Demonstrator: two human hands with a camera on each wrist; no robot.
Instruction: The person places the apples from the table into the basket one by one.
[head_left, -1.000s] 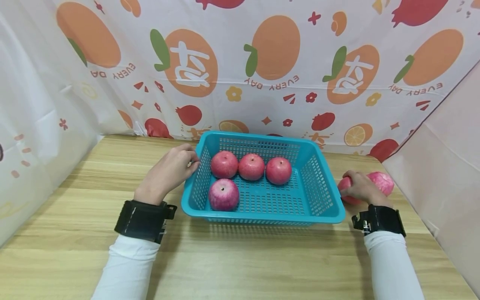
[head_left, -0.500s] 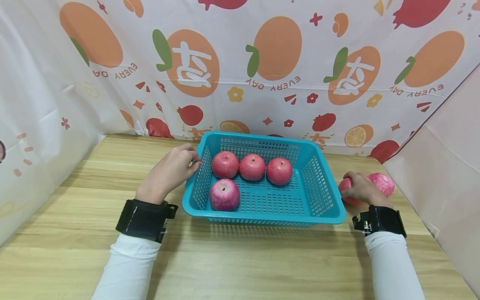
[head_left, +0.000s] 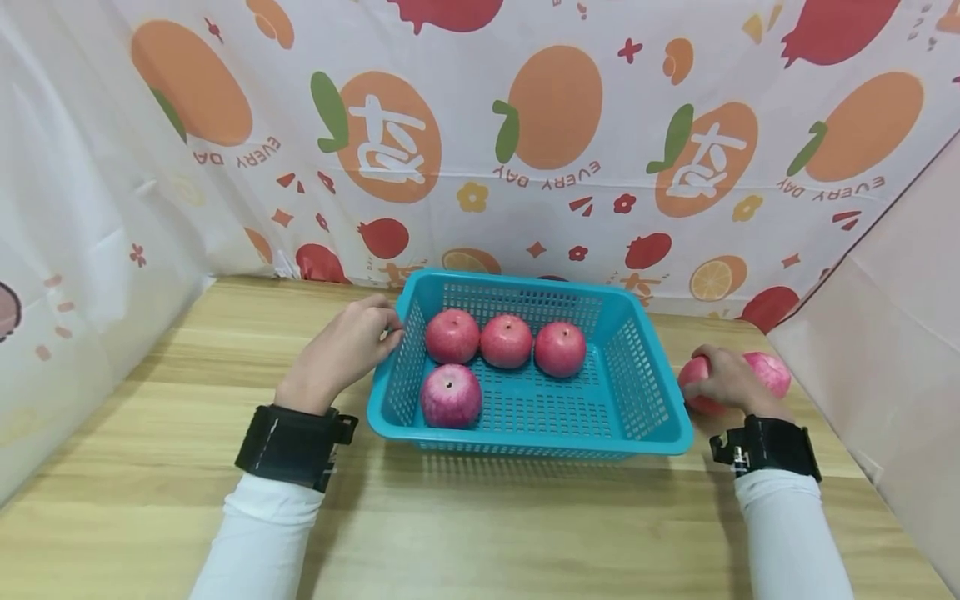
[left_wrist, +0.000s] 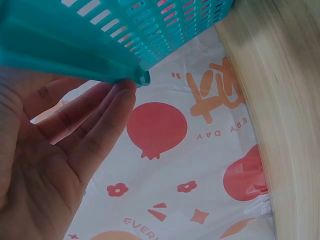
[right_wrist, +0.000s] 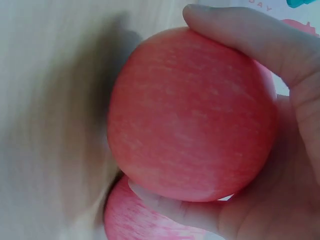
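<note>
A blue plastic basket (head_left: 525,445) stands on the table with three red apples (head_left: 506,341) in a row and a more purple apple (head_left: 451,396) in front of the leftmost. At the basket's left side, my left hand (head_left: 341,346) holds the rim; in the left wrist view its fingertips (left_wrist: 125,87) press the rim from below. To the right of the basket, my right hand (head_left: 731,379) grips a red apple (right_wrist: 192,115), thumb and fingers on opposite sides of it. A pinker, streaked apple (head_left: 769,374) lies just beyond, partly hidden by this hand.
A fruit-printed sheet (head_left: 555,208) hangs behind the basket, with a plain white sheet (head_left: 892,333) along the right. Wood-grain table (head_left: 525,533) extends in front of the basket and to its left.
The whole scene sits slightly lower in the head view now. Both hands keep their places at the basket rim and on the apple.
</note>
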